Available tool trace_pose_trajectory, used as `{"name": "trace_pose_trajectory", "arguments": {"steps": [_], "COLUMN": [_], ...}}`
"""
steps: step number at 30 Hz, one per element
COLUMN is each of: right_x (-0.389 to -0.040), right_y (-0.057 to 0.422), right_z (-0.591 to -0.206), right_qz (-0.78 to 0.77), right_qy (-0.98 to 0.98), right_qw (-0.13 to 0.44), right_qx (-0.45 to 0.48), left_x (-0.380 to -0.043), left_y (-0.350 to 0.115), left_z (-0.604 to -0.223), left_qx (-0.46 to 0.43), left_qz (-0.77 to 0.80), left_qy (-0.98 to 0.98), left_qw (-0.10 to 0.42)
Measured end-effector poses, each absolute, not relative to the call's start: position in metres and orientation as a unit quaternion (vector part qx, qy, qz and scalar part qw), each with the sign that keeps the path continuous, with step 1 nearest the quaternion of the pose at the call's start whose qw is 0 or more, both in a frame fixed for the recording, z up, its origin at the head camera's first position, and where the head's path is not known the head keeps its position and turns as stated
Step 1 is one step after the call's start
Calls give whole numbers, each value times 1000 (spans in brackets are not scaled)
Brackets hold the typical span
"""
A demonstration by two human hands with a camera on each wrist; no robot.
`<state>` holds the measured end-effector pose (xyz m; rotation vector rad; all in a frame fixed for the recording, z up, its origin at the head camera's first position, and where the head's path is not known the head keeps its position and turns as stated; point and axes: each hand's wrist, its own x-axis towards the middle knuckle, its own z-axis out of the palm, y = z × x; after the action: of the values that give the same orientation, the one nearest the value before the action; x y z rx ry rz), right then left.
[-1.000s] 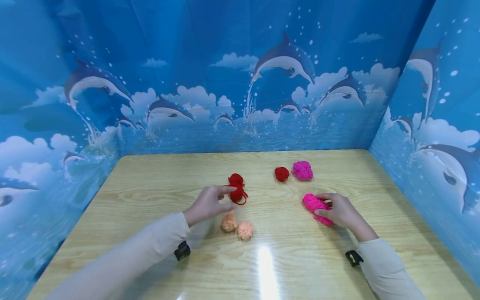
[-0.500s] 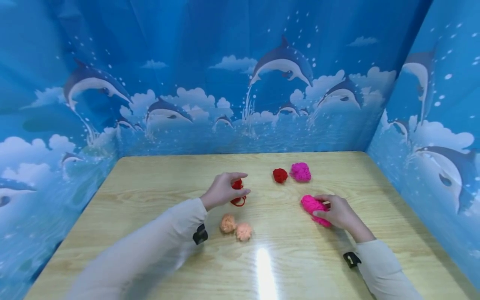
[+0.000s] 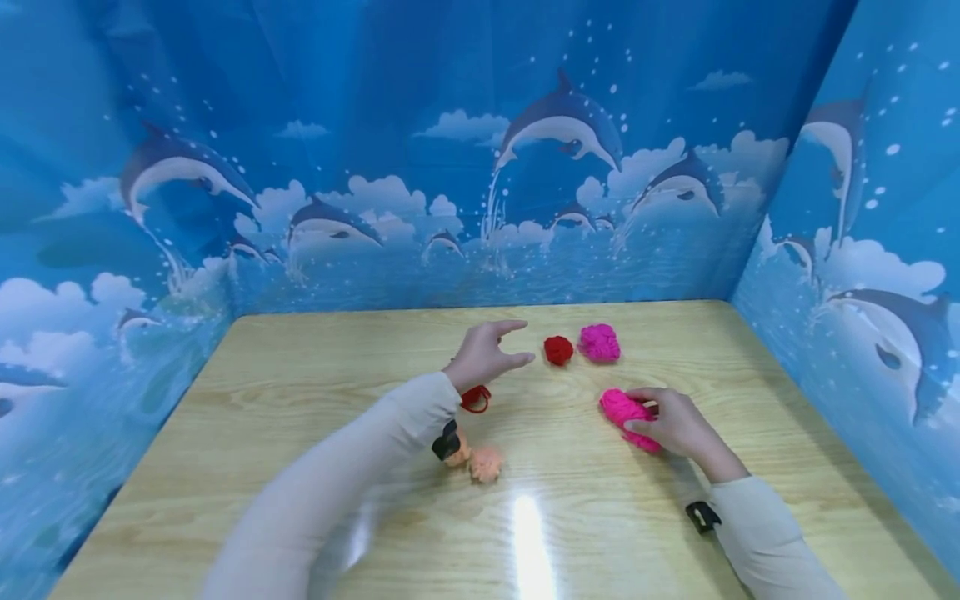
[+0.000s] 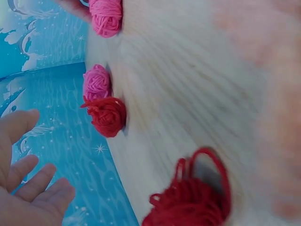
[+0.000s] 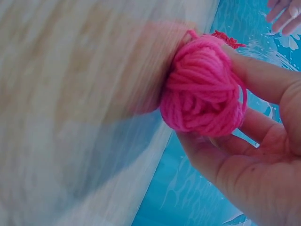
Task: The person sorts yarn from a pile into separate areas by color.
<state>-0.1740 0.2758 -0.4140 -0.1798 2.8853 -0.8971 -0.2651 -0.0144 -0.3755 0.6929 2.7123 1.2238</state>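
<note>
The right hand (image 3: 673, 422) pinches bright pink yarn (image 3: 621, 408) between its fingers (image 5: 263, 79); the left hand (image 3: 483, 357), fingers spread, hangs near a red yarn ball (image 3: 558, 351).

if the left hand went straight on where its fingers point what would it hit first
Probably the red yarn ball beside the magenta one, though depth is unclear and the left hand might pass above it.

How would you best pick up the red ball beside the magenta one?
I'd probably grip the red ball around its round middle, front and back, coming from the left: the magenta ball sits close on its right, while the left hand faces its left side.
</note>
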Motion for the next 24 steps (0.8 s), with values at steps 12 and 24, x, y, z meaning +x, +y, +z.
{"name": "trace_pose_trajectory", "arguments": {"steps": [12, 24], "right_x": [-176, -176], "right_y": [277, 276], "right_z": [-416, -413], "right_qz": [-301, -304], "right_qy": [950, 949], "right_qw": [60, 69], "right_qx": [-57, -46], "left_x": [-282, -286], "left_y": [41, 86], "left_z": [-377, -378], "left_qx": [214, 190], "left_qz": [412, 420], "left_qy": [885, 886], "left_qw": [44, 40]}}
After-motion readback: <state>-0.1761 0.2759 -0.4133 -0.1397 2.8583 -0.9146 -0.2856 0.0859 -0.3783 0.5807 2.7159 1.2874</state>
